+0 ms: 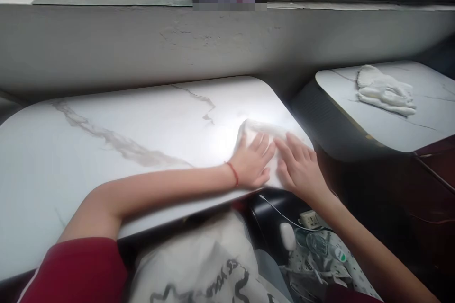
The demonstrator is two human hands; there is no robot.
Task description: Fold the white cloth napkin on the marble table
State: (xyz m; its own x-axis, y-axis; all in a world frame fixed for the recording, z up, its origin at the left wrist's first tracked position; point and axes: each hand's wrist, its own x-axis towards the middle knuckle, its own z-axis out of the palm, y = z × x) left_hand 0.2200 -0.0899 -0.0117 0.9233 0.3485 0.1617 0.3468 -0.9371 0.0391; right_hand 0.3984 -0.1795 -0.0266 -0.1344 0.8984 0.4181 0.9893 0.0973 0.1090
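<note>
A white cloth lies spread near the right end of a white marble-patterned table. My left hand, with a red string at the wrist, presses flat on the cloth with fingers spread. Close beside it, my right hand rests with stretched fingers on the cloth's right part, near the table's edge. Both palms face down and neither hand is closed around anything. Part of the cloth is hidden beneath the hands, and its outline blurs into the bright tabletop.
To the right, a second marble-patterned table bears a folded white cloth. A grey wall runs behind both tables. Below the front edge are a white cable, a power socket, a plastic bottle and a patterned bag.
</note>
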